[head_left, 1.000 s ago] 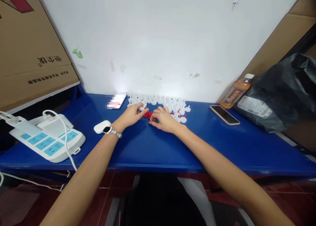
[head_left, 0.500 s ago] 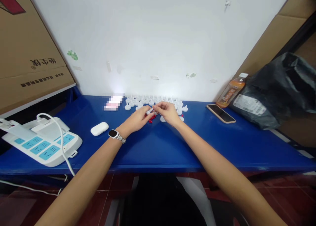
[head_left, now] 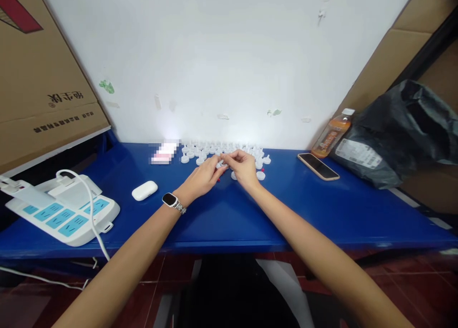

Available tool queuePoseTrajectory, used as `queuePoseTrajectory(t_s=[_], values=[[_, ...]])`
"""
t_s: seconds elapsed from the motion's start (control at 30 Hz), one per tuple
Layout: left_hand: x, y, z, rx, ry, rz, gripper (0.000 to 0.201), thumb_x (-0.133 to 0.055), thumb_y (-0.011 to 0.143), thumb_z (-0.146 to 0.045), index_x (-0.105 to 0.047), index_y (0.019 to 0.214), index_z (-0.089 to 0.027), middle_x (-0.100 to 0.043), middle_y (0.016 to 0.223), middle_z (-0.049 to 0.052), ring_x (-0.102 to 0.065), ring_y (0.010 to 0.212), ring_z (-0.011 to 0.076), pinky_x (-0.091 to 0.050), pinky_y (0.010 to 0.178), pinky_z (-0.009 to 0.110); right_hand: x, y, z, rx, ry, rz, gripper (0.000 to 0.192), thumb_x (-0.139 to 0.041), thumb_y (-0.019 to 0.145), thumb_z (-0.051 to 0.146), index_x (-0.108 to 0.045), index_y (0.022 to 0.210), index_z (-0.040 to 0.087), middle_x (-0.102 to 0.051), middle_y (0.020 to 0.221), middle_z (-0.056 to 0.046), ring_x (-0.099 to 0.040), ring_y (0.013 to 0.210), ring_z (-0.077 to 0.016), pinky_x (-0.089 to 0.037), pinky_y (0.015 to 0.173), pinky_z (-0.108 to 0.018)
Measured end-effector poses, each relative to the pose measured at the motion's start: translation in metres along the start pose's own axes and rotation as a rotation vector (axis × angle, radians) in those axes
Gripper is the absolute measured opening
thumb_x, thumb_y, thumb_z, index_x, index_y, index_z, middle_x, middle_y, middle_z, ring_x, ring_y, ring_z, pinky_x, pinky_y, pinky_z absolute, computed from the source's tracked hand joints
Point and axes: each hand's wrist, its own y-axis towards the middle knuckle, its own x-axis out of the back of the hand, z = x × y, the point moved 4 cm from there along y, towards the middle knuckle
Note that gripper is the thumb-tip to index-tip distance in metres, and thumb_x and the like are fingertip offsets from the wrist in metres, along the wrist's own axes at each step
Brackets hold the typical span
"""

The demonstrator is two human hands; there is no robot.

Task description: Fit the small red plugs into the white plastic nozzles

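Observation:
My left hand (head_left: 203,179), with a watch at its wrist, is closed on a white plastic spouted cap (head_left: 219,164). My right hand (head_left: 246,170) meets it from the right, thumb and forefinger pinched at the cap. Whatever is between those fingertips is too small to make out. Several similar white spouted caps (head_left: 211,149) stand behind both hands. A flat white round piece (head_left: 261,175) lies by the right wrist. Small red pieces (head_left: 221,177) lie beneath the hands, mostly hidden by the left one.
On the blue table (head_left: 229,218), a white earbud case (head_left: 145,190) and a power strip (head_left: 71,218) lie left. A phone (head_left: 318,166), an orange drink bottle (head_left: 332,134) and a black plastic bag (head_left: 379,142) are right. A white wall (head_left: 229,56) rises behind.
My left hand has turned slightly and covers more of the red pieces. The fingertips of both hands stay together at the white cap. The camera view has shifted a little.

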Motion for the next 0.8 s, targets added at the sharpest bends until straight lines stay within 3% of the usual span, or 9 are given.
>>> queuePoseTrajectory(t_s=[0.13, 0.3, 0.47, 0.6, 0.7, 0.8], values=[[-0.002, 0.001, -0.002, 0.029, -0.039, -0.053, 0.032, -0.035, 0.104, -0.045, -0.049, 0.118, -0.019, -0.064, 0.094, 0.008, -0.063, 0.082, 0.0237, -0.047, 0.073, 0.036, -0.004, -0.009, 0.006, 0.070, -0.095, -0.077, 0.041, -0.065, 0.082, 0.060, -0.060, 0.069, 0.021, -0.064, 0.068, -0.001, -0.059, 0.065, -0.0156, -0.050, 0.064, -0.029], [-0.003, 0.002, -0.003, 0.020, -0.060, -0.071, 0.032, -0.036, 0.104, -0.043, -0.048, 0.117, -0.017, -0.064, 0.095, 0.009, -0.064, 0.082, 0.0232, -0.047, 0.075, 0.037, -0.005, -0.012, 0.012, 0.107, -0.136, -0.040, 0.043, -0.058, 0.089, 0.057, -0.056, 0.064, 0.022, -0.058, 0.062, 0.001, -0.054, 0.061, -0.0141, -0.046, 0.061, -0.027], [-0.003, 0.002, -0.008, 0.010, -0.112, -0.082, 0.041, -0.037, 0.104, -0.045, -0.042, 0.133, -0.017, -0.066, 0.105, 0.012, -0.065, 0.083, 0.0224, -0.050, 0.078, 0.038, 0.001, -0.005, 0.015, 0.111, -0.065, 0.005, 0.045, -0.067, 0.081, 0.063, -0.056, 0.067, 0.021, -0.059, 0.065, 0.001, -0.053, 0.062, -0.0131, -0.045, 0.062, -0.027], [-0.003, 0.004, -0.008, -0.003, -0.102, -0.103, 0.051, -0.042, 0.102, -0.048, -0.036, 0.143, -0.019, -0.063, 0.121, 0.014, -0.065, 0.087, 0.0221, -0.051, 0.080, 0.038, 0.007, 0.004, 0.014, 0.057, 0.004, 0.142, 0.045, -0.078, 0.069, 0.061, -0.059, 0.074, 0.021, -0.062, 0.068, 0.001, -0.055, 0.061, -0.0129, -0.045, 0.059, -0.027], [0.000, 0.004, 0.000, 0.016, -0.086, -0.109, 0.056, -0.049, 0.098, -0.053, -0.038, 0.143, -0.021, -0.064, 0.114, 0.010, -0.065, 0.089, 0.0218, -0.051, 0.080, 0.036, 0.017, 0.009, 0.011, 0.071, -0.120, 0.202, 0.037, -0.075, 0.075, 0.055, -0.061, 0.077, 0.021, -0.063, 0.067, 0.001, -0.055, 0.060, -0.0132, -0.043, 0.058, -0.027], [0.009, 0.003, 0.014, 0.056, -0.091, -0.140, 0.047, -0.045, 0.100, -0.052, -0.046, 0.136, -0.021, -0.065, 0.101, 0.006, -0.063, 0.085, 0.0198, -0.049, 0.077, 0.034, 0.028, 0.011, 0.008, 0.123, -0.411, 0.225, 0.022, -0.069, 0.083, 0.040, -0.064, 0.078, 0.019, -0.066, 0.070, -0.001, -0.056, 0.062, -0.0139, -0.042, 0.060, -0.027]])
